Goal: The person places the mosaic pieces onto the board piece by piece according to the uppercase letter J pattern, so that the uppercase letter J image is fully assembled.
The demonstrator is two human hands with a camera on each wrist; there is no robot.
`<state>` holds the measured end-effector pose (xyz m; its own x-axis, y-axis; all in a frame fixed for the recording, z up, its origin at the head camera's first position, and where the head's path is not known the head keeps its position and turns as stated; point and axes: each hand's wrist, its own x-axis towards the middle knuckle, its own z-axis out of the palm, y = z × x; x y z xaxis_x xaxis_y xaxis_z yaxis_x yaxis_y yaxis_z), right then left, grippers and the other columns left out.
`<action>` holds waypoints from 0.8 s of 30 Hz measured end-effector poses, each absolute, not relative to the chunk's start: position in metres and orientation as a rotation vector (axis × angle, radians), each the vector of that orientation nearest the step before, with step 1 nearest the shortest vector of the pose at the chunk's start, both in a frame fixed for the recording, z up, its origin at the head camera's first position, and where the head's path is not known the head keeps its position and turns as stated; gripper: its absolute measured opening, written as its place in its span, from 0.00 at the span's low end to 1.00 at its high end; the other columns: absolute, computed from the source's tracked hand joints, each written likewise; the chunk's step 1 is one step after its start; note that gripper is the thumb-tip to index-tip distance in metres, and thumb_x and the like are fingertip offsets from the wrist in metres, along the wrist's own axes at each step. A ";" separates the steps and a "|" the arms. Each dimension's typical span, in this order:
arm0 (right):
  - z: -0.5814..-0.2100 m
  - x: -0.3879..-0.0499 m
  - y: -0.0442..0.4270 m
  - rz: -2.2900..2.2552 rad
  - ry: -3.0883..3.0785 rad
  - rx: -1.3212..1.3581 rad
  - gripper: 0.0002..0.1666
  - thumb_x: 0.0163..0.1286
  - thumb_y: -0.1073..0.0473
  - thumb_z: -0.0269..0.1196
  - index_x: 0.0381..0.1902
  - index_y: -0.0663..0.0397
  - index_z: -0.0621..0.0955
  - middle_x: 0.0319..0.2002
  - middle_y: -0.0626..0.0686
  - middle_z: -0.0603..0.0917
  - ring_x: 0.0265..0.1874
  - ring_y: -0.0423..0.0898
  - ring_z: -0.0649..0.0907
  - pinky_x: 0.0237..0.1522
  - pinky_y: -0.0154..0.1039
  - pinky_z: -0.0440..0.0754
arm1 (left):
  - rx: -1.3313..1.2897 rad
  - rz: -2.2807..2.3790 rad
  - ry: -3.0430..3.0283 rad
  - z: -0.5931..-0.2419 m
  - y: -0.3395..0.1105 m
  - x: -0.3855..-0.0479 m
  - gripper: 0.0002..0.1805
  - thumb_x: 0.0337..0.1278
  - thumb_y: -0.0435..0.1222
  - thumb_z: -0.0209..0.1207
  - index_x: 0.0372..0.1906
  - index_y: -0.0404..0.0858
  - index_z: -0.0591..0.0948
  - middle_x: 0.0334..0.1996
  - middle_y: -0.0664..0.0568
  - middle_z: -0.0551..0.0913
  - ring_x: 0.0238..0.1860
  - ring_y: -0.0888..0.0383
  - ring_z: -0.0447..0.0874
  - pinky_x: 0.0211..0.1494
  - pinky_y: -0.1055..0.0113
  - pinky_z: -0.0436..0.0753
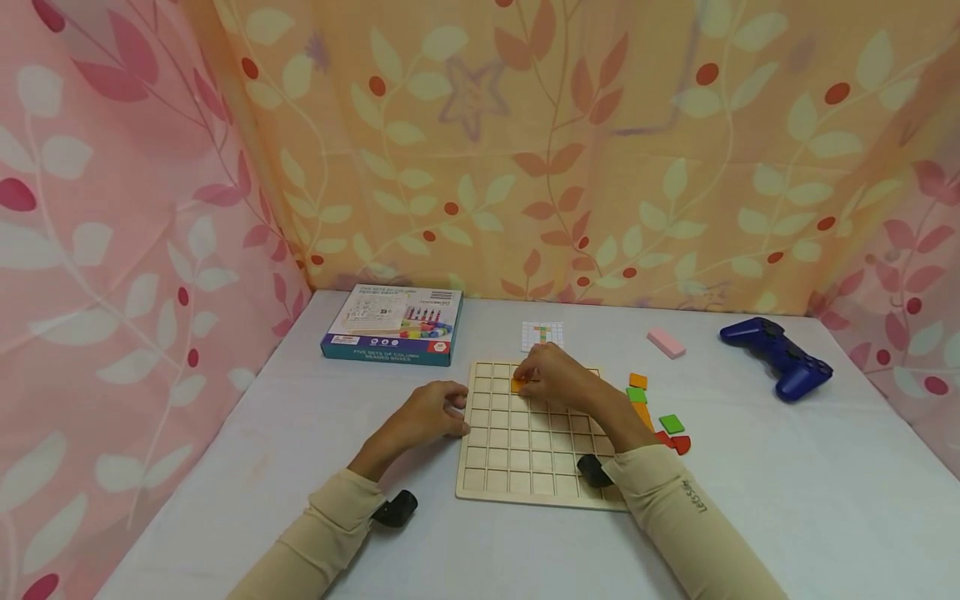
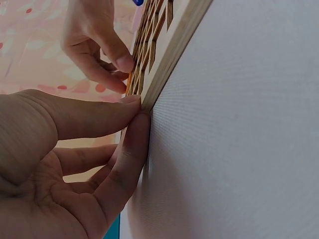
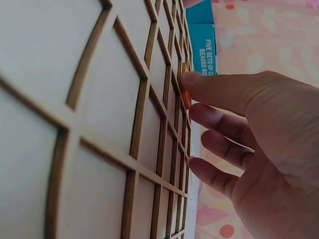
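A wooden grid board [image 1: 498, 460] lies flat on the table, its raised strips forming square cells. My left hand [image 1: 426, 414] is at the board's left edge; in the left wrist view its thumb and index finger pinch that edge. Over the far part of the board, my right hand [image 1: 561, 380] holds an orange tile [image 1: 517, 386] at one cell. The right wrist view shows the thumb against the orange tile [image 3: 186, 92] and the fingertips close by. Just beyond this hand lies a small printed card [image 1: 532, 335] with a coloured grid pattern, partly covered by the hand.
Right of the board are loose orange, green [image 1: 672, 424] and red [image 1: 681, 444] pieces, some hidden by my right forearm. A pink block [image 1: 666, 343] and a blue game controller [image 1: 780, 357] lie farther right. A flat box [image 1: 390, 352] sits back left. Patterned curtains surround the table.
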<state>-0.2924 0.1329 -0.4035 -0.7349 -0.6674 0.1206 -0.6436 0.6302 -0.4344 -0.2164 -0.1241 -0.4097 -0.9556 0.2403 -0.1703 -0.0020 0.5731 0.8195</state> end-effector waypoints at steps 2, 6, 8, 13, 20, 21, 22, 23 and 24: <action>-0.403 -0.292 0.135 -0.735 2.771 -1.117 0.12 0.67 0.62 0.74 0.47 0.63 0.91 0.41 0.53 0.91 0.43 0.49 0.82 0.61 0.53 0.77 | 0.198 1.329 2.542 -0.411 -0.123 -0.217 0.33 0.55 0.26 0.74 0.67 0.28 0.78 0.49 0.47 0.84 0.42 0.57 0.85 0.48 0.64 0.87; -0.402 -0.291 0.142 -0.785 2.750 -1.062 0.14 0.68 0.62 0.74 0.49 0.61 0.91 0.44 0.52 0.91 0.44 0.48 0.84 0.60 0.52 0.80 | 0.200 1.334 2.534 -0.411 -0.122 -0.217 0.33 0.56 0.26 0.74 0.68 0.28 0.78 0.50 0.47 0.84 0.43 0.57 0.85 0.48 0.64 0.87; -0.399 -0.289 0.148 -0.823 2.738 -1.001 0.15 0.69 0.61 0.73 0.52 0.60 0.90 0.46 0.52 0.91 0.45 0.48 0.84 0.55 0.50 0.82 | 0.202 1.334 2.532 -0.411 -0.123 -0.217 0.33 0.56 0.26 0.74 0.68 0.29 0.78 0.50 0.47 0.84 0.43 0.57 0.85 0.48 0.64 0.87; -0.393 -0.282 0.172 -0.888 2.731 -0.851 0.19 0.72 0.59 0.71 0.58 0.61 0.87 0.48 0.52 0.89 0.48 0.50 0.83 0.52 0.48 0.82 | 0.202 1.331 2.535 -0.411 -0.123 -0.218 0.33 0.56 0.27 0.74 0.68 0.29 0.78 0.50 0.46 0.84 0.44 0.57 0.85 0.49 0.64 0.87; -0.392 -0.278 0.214 -0.871 2.798 -0.734 0.21 0.72 0.57 0.71 0.59 0.61 0.86 0.45 0.51 0.87 0.47 0.50 0.81 0.50 0.45 0.80 | 0.177 1.315 2.544 -0.413 -0.125 -0.218 0.34 0.56 0.28 0.74 0.69 0.30 0.78 0.51 0.47 0.84 0.45 0.56 0.85 0.50 0.64 0.87; -0.393 -0.277 0.221 -0.872 2.806 -0.709 0.21 0.72 0.57 0.71 0.59 0.61 0.86 0.45 0.51 0.87 0.47 0.50 0.81 0.49 0.45 0.80 | 0.176 1.316 2.547 -0.413 -0.125 -0.218 0.34 0.56 0.28 0.74 0.69 0.30 0.78 0.51 0.47 0.84 0.45 0.56 0.85 0.50 0.63 0.87; -0.394 -0.277 0.228 -0.868 2.817 -0.685 0.21 0.73 0.57 0.71 0.60 0.60 0.86 0.45 0.52 0.87 0.47 0.50 0.81 0.50 0.45 0.80 | 0.174 1.319 2.548 -0.414 -0.124 -0.218 0.34 0.56 0.28 0.74 0.69 0.30 0.78 0.51 0.48 0.84 0.45 0.56 0.85 0.50 0.63 0.87; -0.394 -0.277 0.235 -0.861 2.830 -0.672 0.21 0.73 0.56 0.71 0.59 0.61 0.86 0.45 0.52 0.87 0.47 0.51 0.81 0.49 0.45 0.80 | 0.171 1.322 2.549 -0.414 -0.124 -0.218 0.33 0.56 0.28 0.74 0.69 0.30 0.78 0.50 0.48 0.84 0.45 0.56 0.85 0.50 0.63 0.87; -0.395 -0.276 0.241 -0.854 2.840 -0.653 0.21 0.73 0.56 0.71 0.60 0.61 0.86 0.46 0.53 0.87 0.47 0.51 0.81 0.50 0.46 0.80 | 0.174 1.322 2.550 -0.414 -0.124 -0.218 0.33 0.56 0.28 0.74 0.68 0.31 0.78 0.50 0.48 0.84 0.45 0.56 0.85 0.51 0.63 0.87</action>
<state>-0.2764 0.2413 -0.3947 -0.9021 -0.4309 0.0225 -0.3719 0.7499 -0.5471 -0.2182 -0.1237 -0.4145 -0.9581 0.2254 -0.1767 -0.0146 0.5778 0.8160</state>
